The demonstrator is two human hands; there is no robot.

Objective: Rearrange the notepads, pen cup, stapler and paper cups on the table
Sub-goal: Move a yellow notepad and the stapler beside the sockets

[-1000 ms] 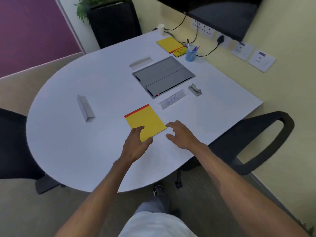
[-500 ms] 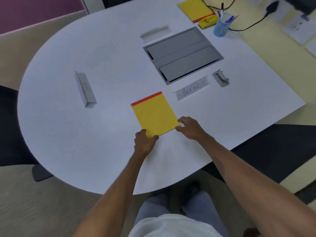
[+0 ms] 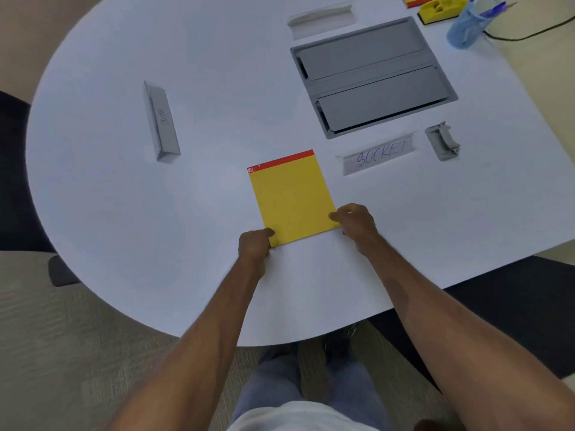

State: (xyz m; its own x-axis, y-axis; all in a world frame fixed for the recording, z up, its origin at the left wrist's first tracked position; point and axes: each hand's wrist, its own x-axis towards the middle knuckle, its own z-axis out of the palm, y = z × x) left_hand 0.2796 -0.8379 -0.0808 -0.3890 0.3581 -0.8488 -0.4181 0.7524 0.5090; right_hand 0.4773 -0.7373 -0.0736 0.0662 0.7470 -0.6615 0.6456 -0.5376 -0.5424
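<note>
White oval table (image 3: 124,244), near edge: yellow notepad (image 3: 289,197), flat, red strip away. Left hand (image 3: 253,244) and right hand (image 3: 354,222) pinching near corners, probably for squaring or sliding. Pen cup (image 3: 463,26), stapler (image 3: 435,9): far right corner.

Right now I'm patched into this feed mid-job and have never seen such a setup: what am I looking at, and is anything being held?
No machine: one head-worn camera looks down at a person's bare hands. The left hand and right hand pinch the near corners of a yellow notepad lying flat on the white table. Further away lie a grey socket panel, a "SOCKET" label, a yellow stapler and a blue pen cup.
</note>
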